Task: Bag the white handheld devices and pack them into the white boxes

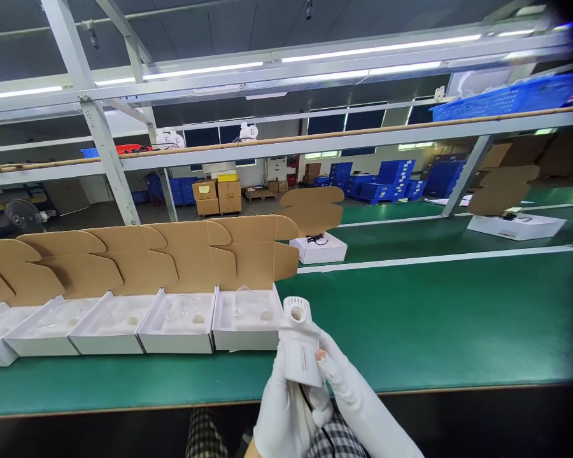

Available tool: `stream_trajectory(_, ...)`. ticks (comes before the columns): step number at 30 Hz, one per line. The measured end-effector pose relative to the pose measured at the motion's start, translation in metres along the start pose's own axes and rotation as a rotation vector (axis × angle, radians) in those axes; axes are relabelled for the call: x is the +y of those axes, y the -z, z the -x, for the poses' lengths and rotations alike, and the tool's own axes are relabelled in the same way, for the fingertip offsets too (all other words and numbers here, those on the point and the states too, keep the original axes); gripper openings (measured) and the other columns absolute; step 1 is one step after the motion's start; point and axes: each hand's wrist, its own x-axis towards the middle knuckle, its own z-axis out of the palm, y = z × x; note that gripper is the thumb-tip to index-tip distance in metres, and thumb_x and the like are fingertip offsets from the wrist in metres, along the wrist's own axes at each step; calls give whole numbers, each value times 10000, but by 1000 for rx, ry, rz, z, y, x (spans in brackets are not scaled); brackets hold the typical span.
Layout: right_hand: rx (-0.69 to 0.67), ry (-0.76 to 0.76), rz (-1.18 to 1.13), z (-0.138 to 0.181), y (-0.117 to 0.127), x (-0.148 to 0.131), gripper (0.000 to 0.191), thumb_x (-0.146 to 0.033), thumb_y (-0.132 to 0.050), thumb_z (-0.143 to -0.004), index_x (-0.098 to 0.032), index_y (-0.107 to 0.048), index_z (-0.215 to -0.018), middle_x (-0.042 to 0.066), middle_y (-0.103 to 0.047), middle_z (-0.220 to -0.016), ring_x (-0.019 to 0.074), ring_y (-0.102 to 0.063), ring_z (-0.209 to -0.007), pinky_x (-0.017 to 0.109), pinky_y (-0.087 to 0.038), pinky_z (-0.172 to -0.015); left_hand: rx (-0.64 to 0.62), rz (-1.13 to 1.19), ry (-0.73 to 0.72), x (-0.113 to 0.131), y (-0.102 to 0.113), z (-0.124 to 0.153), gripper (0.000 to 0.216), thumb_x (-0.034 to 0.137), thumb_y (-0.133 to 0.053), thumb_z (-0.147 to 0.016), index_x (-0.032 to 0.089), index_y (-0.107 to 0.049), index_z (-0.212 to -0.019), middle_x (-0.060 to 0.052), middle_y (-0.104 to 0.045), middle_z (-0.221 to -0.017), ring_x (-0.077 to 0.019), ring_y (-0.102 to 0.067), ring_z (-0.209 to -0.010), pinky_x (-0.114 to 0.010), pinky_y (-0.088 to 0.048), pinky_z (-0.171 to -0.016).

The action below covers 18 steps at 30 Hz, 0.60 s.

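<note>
A white plastic device with a round ribbed head and a cylindrical body is held upright at the near edge of the green conveyor belt. My left hand, in a white glove, is wrapped round its lower body. My right hand, also gloved with bare fingertips showing, pinches the body from the right side. A dark cord hangs below the device between my hands. Just left of the device stands an open white box with a moulded tray inside and a brown cardboard lid raised behind it.
Several more open white boxes with raised brown lids line the belt to the left. Further boxes sit on the far belt. Metal frame bars and a shelf with a blue crate run overhead. Cartons and blue crates stand behind.
</note>
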Motion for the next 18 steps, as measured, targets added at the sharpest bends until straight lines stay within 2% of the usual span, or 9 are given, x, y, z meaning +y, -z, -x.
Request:
stream_trajectory(4,4,34,-26,1,3,14,656,-661,-597,-830,-262,-507,-1343,123,-517,-1438,310,-444,-1347,477,-362,-1119,57,40,57,4,5,1,518,440,-935,-548,176,-647,-888,21,-621,-770,-57,-525,-594,-154,-423,-566)
stream_trajectory(6,7,38,-34,7,2,16,671,-622,-657,-811,-267,-501,-1358,113,-515,-1442,300,-431,-1358,464,-327,-1145,70,-35,51,2,9,-1,570,509,-905,-566,189,-654,-964,8,-643,-838,-59,-523,-597,-156,-424,-562)
stream_trajectory(7,19,14,-68,11,1,16,666,-608,-689,-791,-270,-524,-1342,106,-524,-1434,300,-439,-1352,454,-337,-1141,71,-157,14,0,12,-2,591,593,-839,-619,193,-653,-1013,-7,-650,-856,-70,-519,-585,-170,-422,-540)
stream_trajectory(9,98,-96,-207,18,-1,21,574,-643,-671,-777,-271,-640,-1213,93,-593,-1361,313,-509,-1289,440,-436,-1068,71,-486,-95,-4,18,-3,646,719,-659,-732,190,-646,-1103,-53,-673,-919,-126,-565,-637,-222,-459,-565)
stream_trajectory(12,233,-273,-484,17,2,37,535,-703,-473,-835,-252,-753,-898,100,-726,-1107,310,-656,-1070,438,-568,-875,59,-1060,-242,7,21,1,587,692,-512,-852,196,-675,-1120,-101,-699,-999,-233,-634,-883,-313,-503,-801)
stream_trajectory(14,253,-320,-634,9,10,51,557,-695,-420,-834,-251,-756,-810,96,-753,-934,281,-703,-874,431,-599,-758,91,-1520,-247,31,17,1,501,630,-444,-914,221,-729,-959,-93,-713,-856,-260,-644,-838,-358,-487,-829)
stream_trajectory(16,215,-386,-750,0,19,59,522,-671,-452,-816,-247,-756,-817,80,-742,-823,231,-681,-687,351,-580,-544,212,-2048,-328,67,9,-8,530,558,-313,-976,242,-725,-869,-82,-706,-793,-260,-640,-779,-378,-481,-792)
stream_trajectory(17,186,-428,-798,-4,23,60,505,-667,-485,-798,-241,-756,-822,73,-731,-791,208,-651,-614,287,-515,-422,303,-2256,-428,88,5,-17,498,512,-291,-993,247,-710,-942,-86,-713,-887,-265,-639,-845,-384,-476,-815)
stream_trajectory(18,137,-475,-835,-5,26,58,504,-667,-514,-782,-228,-756,-833,73,-716,-757,183,-611,-542,230,-420,-337,317,-2467,-540,108,1,-29,434,456,-294,-1005,250,-662,-1104,-97,-698,-1057,-277,-617,-982,-400,-460,-882)
